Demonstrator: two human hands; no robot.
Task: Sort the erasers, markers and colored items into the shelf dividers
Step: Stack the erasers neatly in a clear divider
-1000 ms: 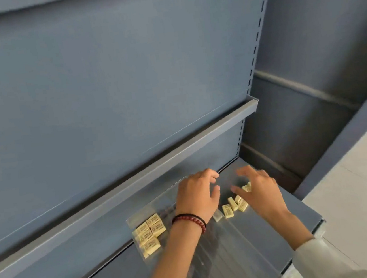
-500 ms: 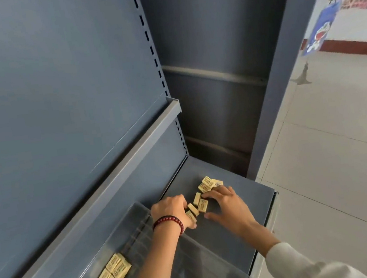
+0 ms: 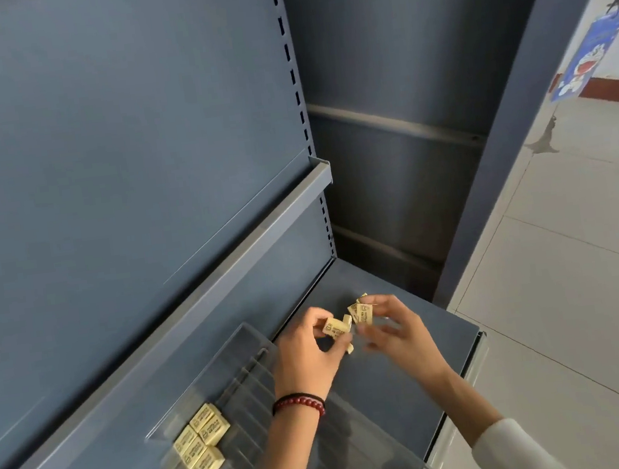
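Small cream-yellow erasers are the only task items in sight. My left hand (image 3: 307, 355), with a red bead bracelet on its wrist, holds a couple of erasers (image 3: 335, 326) in its curled fingers above the blue-grey shelf (image 3: 419, 318). Just to the right, my right hand (image 3: 398, 334) pinches more erasers (image 3: 362, 311) between thumb and fingertips. A neat cluster of several erasers (image 3: 200, 440) lies behind the clear plastic divider (image 3: 233, 356) at the lower left.
An upper shelf rail (image 3: 261, 232) runs diagonally above the hands. The slotted upright (image 3: 295, 80) and dark back panel stand behind. The shelf's front edge (image 3: 474, 350) borders the tiled floor (image 3: 565, 300). A blue cartoon tag (image 3: 590, 55) hangs at the right.
The view has swung right and down. Both hands gathered loose erasers off the shelf surface and lifted them; they now hold erasers up instead of resting on the pile.
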